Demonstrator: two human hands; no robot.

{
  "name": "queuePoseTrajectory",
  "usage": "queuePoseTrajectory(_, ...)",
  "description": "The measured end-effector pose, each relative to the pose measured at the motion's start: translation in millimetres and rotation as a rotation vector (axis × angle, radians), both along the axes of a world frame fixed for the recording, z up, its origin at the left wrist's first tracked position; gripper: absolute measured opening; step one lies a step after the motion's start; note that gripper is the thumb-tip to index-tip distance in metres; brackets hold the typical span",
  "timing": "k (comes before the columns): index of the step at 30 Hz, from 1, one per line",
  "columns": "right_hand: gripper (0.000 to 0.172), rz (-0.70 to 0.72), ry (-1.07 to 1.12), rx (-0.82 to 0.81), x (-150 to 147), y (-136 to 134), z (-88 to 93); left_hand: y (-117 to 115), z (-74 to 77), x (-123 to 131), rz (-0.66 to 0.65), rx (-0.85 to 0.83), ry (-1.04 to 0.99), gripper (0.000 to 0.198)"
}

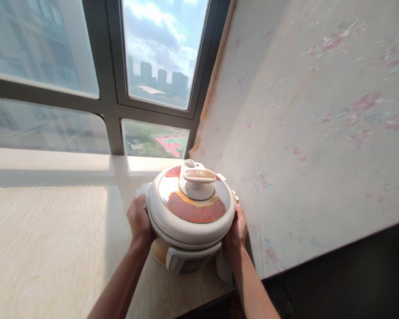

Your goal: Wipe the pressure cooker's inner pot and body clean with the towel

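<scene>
A white electric pressure cooker [193, 232] is between my hands at the corner of the pale window sill. Its round lid carries red-brown patches and a handle with a tan top [199, 176]; a control panel [191, 261] faces me. My left hand [141, 217] grips the cooker's left side just under the lid rim. On the opposite side my right hand [237, 226] is closed against the body. The fingertips of both hands are partly hidden by the cooker. Whether its base rests on the sill I cannot tell.
The sunlit sill [46, 239] stretches to the left. Behind stands a dark-framed window [109, 88] with buildings and a sports court outside. A wall with floral paper [302, 133] rises close on the right. The sill's front edge drops into a dark area at lower right.
</scene>
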State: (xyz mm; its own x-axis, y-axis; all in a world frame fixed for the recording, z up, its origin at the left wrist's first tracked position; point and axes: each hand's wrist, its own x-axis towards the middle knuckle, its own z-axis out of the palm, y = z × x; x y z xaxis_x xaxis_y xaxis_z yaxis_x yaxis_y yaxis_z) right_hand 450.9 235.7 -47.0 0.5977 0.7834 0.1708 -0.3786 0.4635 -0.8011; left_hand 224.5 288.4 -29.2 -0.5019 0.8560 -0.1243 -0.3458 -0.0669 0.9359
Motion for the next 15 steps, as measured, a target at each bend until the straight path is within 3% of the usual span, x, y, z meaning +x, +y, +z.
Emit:
queuePoseTrajectory(11,0.052,-0.038,-0.089,0.052,4.1,5.2,-12.9,28.4,-2.2,1.3,-0.025,0.060,0.017,0.034)
queuePoseTrajectory(15,0.055,-0.017,-0.046,-0.021,8.5,0.5,-5.2,32.4,-7.3,1.3,-0.061,0.116,-0.046,0.042)
